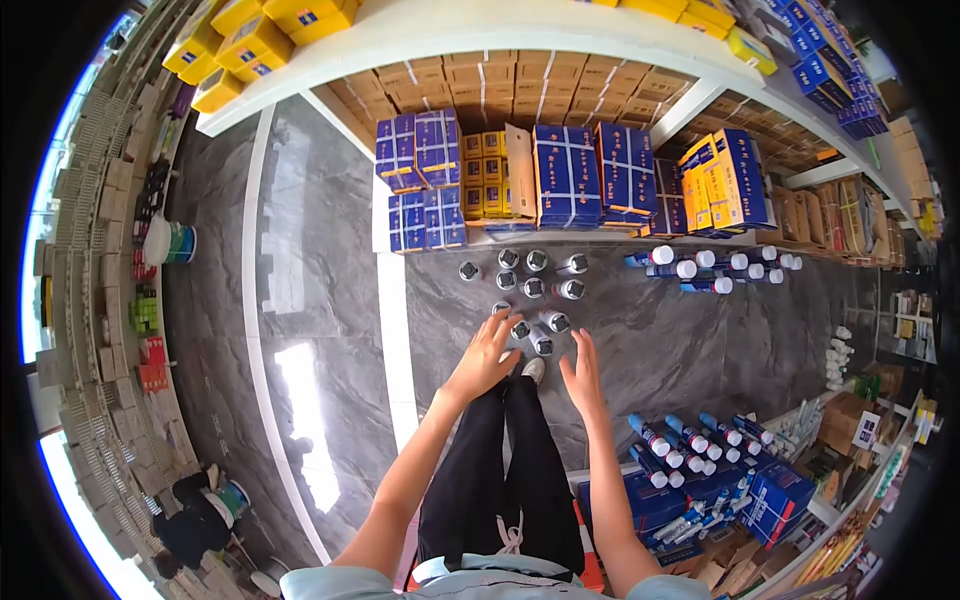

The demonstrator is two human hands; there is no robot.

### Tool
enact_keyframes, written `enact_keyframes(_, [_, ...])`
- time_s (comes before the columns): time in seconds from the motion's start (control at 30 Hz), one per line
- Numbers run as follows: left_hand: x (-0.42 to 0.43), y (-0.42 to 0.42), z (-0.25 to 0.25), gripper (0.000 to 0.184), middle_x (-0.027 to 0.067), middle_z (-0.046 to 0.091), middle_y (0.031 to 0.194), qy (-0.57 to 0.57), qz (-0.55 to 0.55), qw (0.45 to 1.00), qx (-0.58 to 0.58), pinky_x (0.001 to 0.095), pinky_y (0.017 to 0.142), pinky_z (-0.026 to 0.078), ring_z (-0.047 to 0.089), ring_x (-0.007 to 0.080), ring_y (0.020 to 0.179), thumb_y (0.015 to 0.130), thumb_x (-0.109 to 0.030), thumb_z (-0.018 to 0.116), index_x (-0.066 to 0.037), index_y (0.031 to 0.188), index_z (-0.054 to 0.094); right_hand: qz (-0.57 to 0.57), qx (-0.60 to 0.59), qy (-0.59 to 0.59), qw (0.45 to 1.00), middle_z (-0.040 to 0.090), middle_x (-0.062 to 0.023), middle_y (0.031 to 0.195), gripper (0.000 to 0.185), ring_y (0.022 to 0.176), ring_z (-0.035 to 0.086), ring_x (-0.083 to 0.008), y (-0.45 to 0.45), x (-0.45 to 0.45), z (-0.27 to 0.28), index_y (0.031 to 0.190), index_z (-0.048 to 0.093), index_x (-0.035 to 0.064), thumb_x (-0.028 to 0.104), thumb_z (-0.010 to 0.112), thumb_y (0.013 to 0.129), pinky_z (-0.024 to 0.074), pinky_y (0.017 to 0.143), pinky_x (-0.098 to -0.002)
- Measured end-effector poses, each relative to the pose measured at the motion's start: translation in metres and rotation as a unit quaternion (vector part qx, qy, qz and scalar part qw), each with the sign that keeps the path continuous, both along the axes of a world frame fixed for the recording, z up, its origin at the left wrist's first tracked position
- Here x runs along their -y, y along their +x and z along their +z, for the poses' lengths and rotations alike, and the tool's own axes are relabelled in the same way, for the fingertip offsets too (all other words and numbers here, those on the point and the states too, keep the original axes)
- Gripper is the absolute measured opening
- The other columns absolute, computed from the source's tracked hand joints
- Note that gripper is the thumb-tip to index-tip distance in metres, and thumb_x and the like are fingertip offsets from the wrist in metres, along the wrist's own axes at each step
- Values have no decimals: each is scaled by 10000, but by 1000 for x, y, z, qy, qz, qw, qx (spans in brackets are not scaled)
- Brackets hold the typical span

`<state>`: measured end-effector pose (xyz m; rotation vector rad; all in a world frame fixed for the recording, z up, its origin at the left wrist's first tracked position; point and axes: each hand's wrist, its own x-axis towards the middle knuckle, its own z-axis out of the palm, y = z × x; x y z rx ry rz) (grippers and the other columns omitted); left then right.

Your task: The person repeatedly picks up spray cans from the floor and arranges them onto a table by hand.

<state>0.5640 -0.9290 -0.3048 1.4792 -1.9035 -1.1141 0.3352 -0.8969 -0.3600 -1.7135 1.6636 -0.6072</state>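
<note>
Your left hand is open, thumb apart from the fingers, just beside the nearest dark-topped canisters; you cannot tell from this view whether its fingertips touch one. Your right hand is open too, fingers apart and holding nothing visible, to the right of the same group.

Largest around you is the grey marbled floor, with your legs in black trousers at its near edge. Ahead stands white shelving, with brown cartons stacked behind its frame. In front of those, strapped blue cartons stand in a row, and beside them an opened carton shows small yellow boxes.

Blue canisters with white caps are grouped on the floor to your right; more of that kind are by the lower-right boxes. The silver canisters with dark tops are on the floor between your feet and the shelving, loosely spread, several close together near your hands. Smallest, your pale shoe shows just behind them.
</note>
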Motion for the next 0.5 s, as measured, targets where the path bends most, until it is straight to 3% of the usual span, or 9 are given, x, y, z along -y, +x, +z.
enact_keyframes(0.07, [-8, -1, -59, 623, 220, 423, 1418, 18, 28, 999, 1, 475, 1076, 401, 451, 421, 1291, 820, -76, 673, -41, 1392, 430, 43, 28, 2, 999, 410, -220, 1450, 570, 1356, 394, -404, 6, -1, -60, 1408, 396, 32, 32, 623, 886, 368, 1103, -448])
enact_keyframes(0.27, [-10, 7, -165, 592, 213, 470, 1352, 69, 105, 992, -5, 460, 1039, 427, 480, 425, 1244, 811, -31, 648, -19, 1363, 433, 110, 9, 64, 992, 430, -257, 1412, 529, 1301, 433, -428, 27, 1, -139, 1367, 409, -13, 53, 603, 879, 388, 1082, -478])
enact_keyframes(0.47, [17, 31, -280, 651, 225, 465, 1330, 49, 210, 972, 97, 451, 1022, 435, 481, 433, 1220, 781, -16, 686, -47, 1376, 424, 118, 31, 101, 987, 428, -251, 1414, 513, 1322, 418, -422, 40, 0, -222, 1381, 402, 1, 59, 576, 903, 378, 1101, -473])
enact_keyframes(0.5, [21, 38, -306, 750, 227, 407, 1382, 58, 202, 967, 144, 518, 1056, 398, 428, 432, 1270, 749, -42, 718, -73, 1418, 379, 106, 48, 104, 988, 425, -241, 1424, 498, 1333, 421, -398, 45, 1, -231, 1379, 407, 1, 57, 571, 912, 377, 1101, -459])
